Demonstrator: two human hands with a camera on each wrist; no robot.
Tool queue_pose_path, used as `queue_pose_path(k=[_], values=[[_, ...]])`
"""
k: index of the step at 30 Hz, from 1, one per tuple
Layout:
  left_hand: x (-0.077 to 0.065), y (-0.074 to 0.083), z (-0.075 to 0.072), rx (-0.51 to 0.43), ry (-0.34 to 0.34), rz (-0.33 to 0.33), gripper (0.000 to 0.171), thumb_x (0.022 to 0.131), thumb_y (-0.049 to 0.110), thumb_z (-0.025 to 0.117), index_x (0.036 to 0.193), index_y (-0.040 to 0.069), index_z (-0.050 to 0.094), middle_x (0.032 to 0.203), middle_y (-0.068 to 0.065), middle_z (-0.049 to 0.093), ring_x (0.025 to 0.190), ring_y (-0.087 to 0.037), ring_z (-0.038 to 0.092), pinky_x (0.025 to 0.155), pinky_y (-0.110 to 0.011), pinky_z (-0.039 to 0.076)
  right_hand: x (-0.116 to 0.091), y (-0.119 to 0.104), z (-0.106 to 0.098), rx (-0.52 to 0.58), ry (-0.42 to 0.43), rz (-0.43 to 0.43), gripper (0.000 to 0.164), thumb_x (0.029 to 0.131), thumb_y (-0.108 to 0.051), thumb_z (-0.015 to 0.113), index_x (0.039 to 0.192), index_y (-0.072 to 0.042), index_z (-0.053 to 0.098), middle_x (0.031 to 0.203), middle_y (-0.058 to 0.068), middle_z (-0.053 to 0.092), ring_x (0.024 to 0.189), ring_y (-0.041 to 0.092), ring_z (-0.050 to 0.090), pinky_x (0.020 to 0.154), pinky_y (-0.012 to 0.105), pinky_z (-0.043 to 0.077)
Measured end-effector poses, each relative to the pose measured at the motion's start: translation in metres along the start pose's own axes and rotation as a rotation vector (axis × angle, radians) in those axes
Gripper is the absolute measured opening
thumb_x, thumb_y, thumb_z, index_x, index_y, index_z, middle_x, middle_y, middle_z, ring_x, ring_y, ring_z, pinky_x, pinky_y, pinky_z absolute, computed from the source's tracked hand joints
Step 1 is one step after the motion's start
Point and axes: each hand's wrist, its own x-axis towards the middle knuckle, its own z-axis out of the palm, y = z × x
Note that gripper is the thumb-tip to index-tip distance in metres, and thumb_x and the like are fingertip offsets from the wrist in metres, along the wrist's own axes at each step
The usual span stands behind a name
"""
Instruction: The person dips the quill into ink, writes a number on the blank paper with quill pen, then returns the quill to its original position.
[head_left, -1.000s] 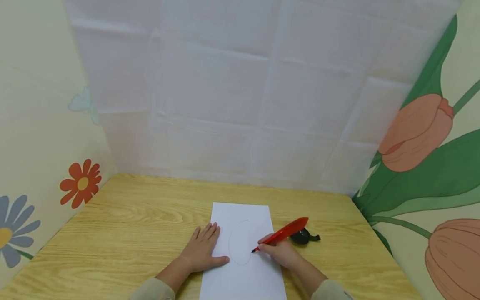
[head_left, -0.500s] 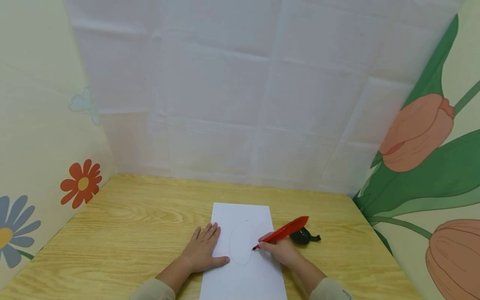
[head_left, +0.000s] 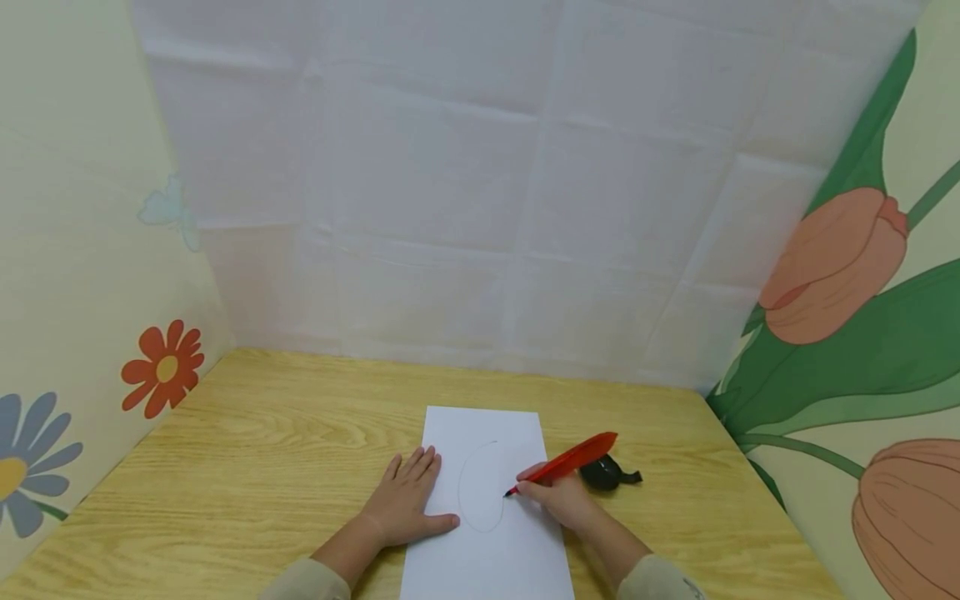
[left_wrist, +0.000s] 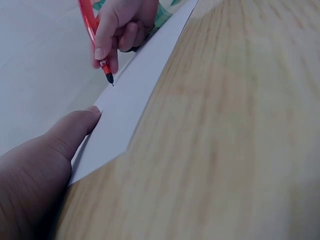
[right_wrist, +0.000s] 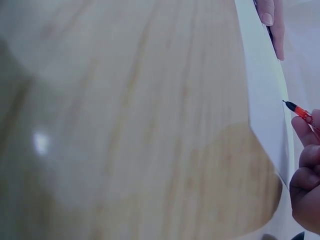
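Note:
A white sheet of paper [head_left: 487, 567] lies on the wooden table, bearing a thin curved line like a tall, open oval. My left hand [head_left: 405, 505] rests with straight, spread fingers on the left part of the sheet, its thumb lying on the paper in the head view. In my right hand [head_left: 564, 500] I pinch a red pen [head_left: 573, 460] with a feather-shaped upper end. The pen's black tip [left_wrist: 110, 78] meets the paper at the right end of the drawn line. Curled fingers [right_wrist: 307, 127] around the pen show in the right wrist view.
Just beyond my right hand sits a small black rounded object [head_left: 602, 473] with a stubby end; my hand and the pen partly cover it. A white cloth [head_left: 450, 208] hangs behind the table [head_left: 300, 417]. Flower-printed panels [head_left: 862, 400] flank it.
The pen tip has crept slightly up the sheet, lengthening the right side of the curve. My right hand shifts a little with it; the left hand stays in place.

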Motion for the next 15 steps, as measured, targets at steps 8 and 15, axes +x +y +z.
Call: queue_pose_path(k=[8, 15], values=[[-0.0007, 0.0009, -0.0006, -0.002, -0.02, -0.011, 0.105, 0.082, 0.071, 0.058, 0.151, -0.003, 0.032, 0.161, -0.019, 0.026, 0.151, -0.034, 0.019, 0.121, -0.058, 0.01, 0.0038, 0.0016, 0.0026, -0.008, 0.016, 0.031, 0.019, 0.085, -0.01, 0.074, 0.1, 0.001, 0.073, 0.092, 0.01, 0.073, 0.077, 0.013, 0.054, 0.07, 0.027, 0.043], [0.0011, -0.0008, 0.0005, 0.004, -0.013, -0.007, 0.105, 0.082, 0.072, 0.058, 0.151, -0.003, 0.032, 0.161, -0.019, 0.025, 0.151, -0.034, 0.019, 0.121, -0.059, 0.01, 0.0038, -0.0029, 0.0013, 0.002, 0.012, 0.046, 0.021, 0.085, -0.014, 0.075, 0.101, -0.002, 0.073, 0.091, 0.007, 0.072, 0.075, 0.014, 0.052, 0.068, 0.027, 0.042]])
